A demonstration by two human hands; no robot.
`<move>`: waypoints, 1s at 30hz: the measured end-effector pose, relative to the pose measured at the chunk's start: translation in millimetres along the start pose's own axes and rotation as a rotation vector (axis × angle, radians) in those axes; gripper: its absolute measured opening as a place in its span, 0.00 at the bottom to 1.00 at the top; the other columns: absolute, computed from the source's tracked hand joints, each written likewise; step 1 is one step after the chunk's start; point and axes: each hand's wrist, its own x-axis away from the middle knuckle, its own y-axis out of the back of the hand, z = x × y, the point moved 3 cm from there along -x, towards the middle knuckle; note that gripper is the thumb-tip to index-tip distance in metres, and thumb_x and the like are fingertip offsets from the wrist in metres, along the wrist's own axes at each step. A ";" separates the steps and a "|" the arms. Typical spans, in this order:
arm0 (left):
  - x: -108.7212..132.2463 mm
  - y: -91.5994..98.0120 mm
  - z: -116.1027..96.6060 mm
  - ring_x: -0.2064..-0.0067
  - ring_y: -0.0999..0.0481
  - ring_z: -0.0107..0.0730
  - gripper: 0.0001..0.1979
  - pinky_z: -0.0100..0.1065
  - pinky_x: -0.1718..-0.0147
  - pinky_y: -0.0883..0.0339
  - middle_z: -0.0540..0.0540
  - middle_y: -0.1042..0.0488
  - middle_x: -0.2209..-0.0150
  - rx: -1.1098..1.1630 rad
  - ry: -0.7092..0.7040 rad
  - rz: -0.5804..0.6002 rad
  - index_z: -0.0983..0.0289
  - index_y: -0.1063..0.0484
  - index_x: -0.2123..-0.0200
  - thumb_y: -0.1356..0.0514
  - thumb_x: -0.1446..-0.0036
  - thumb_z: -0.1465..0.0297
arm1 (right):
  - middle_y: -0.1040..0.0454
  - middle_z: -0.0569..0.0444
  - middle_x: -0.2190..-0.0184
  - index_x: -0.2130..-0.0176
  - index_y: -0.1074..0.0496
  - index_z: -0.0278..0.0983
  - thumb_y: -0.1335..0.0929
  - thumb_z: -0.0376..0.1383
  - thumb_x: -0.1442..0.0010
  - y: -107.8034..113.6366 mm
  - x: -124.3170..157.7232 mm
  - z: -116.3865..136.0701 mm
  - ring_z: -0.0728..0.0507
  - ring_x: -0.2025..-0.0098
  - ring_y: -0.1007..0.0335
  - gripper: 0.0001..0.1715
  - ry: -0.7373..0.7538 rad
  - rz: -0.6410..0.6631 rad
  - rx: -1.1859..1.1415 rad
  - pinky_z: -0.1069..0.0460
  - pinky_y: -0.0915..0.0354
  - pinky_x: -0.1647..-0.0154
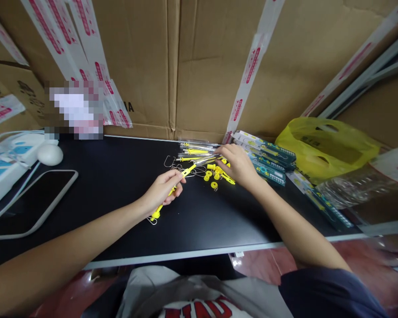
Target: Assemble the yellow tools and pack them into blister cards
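At a black table (pixel 126 229), the left hand (pixel 162 191) pinches a yellow tool (pixel 172 191) near its middle, the tool's butt end with a wire loop low by the wrist and its tip aimed at the parts ahead. Just beyond, the right hand (pixel 239 165) rests palm down on a scatter of yellow rings (pixel 211 176), fingers bent over them; whether it grips 1 cannot be told. Clear tubes (pixel 195 151) lie behind, packs (pixel 268 159) and a yellow bag (pixel 325 148) to the right, cardboard (pixel 202 66) at the back. This looks like the fitting stage; next, judging by the layout, calls for lifting 1 small part to the tool's tip.
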 end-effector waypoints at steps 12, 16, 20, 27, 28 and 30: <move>7.2 -9.3 -3.5 0.90 0.47 0.15 0.13 0.18 0.92 0.58 0.45 0.33 0.84 -0.121 0.000 0.077 0.62 0.37 0.68 0.47 0.39 0.59 | 0.30 0.58 0.65 0.62 0.44 0.44 0.31 0.48 0.43 -12.1 4.3 39.1 0.47 0.64 0.26 0.20 -0.508 -0.312 -1.327 0.52 0.25 0.70; 6.8 -9.0 -3.6 0.90 0.48 0.15 0.12 0.18 0.92 0.58 0.45 0.34 0.84 -0.120 0.011 0.068 0.62 0.37 0.67 0.48 0.38 0.60 | 0.29 0.60 0.66 0.61 0.45 0.43 0.32 0.47 0.42 -13.2 7.3 41.8 0.50 0.68 0.26 0.19 -0.538 -0.361 -1.386 0.54 0.24 0.71; 6.3 -7.8 -2.8 0.90 0.48 0.16 0.11 0.18 0.92 0.59 0.45 0.34 0.84 -0.115 0.025 0.057 0.62 0.38 0.67 0.48 0.37 0.61 | 0.27 0.61 0.67 0.61 0.45 0.43 0.32 0.45 0.41 -11.2 8.5 40.6 0.51 0.69 0.26 0.18 -0.528 -0.418 -1.425 0.54 0.24 0.71; 7.0 -12.3 -3.0 0.89 0.51 0.16 0.12 0.19 0.90 0.60 0.46 0.34 0.86 -0.145 -0.010 0.126 0.62 0.39 0.65 0.50 0.38 0.58 | 0.24 0.57 0.63 0.61 0.45 0.42 0.31 0.45 0.41 -20.8 11.4 60.3 0.49 0.66 0.24 0.19 -0.472 -0.204 -1.506 0.54 0.24 0.73; 7.3 -13.1 -3.2 0.89 0.52 0.16 0.12 0.19 0.90 0.61 0.46 0.34 0.86 -0.138 -0.008 0.133 0.61 0.40 0.65 0.51 0.38 0.59 | 0.24 0.57 0.63 0.61 0.45 0.42 0.31 0.45 0.41 -22.1 12.1 63.5 0.49 0.66 0.24 0.19 -0.457 -0.176 -1.525 0.54 0.24 0.73; 7.8 -14.2 -3.6 0.88 0.53 0.18 0.09 0.20 0.89 0.62 0.46 0.33 0.85 -0.103 0.004 0.140 0.60 0.42 0.63 0.51 0.39 0.60 | 0.24 0.56 0.62 0.60 0.45 0.42 0.31 0.44 0.40 -23.6 13.2 68.1 0.49 0.66 0.24 0.19 -0.437 -0.139 -1.553 0.54 0.24 0.73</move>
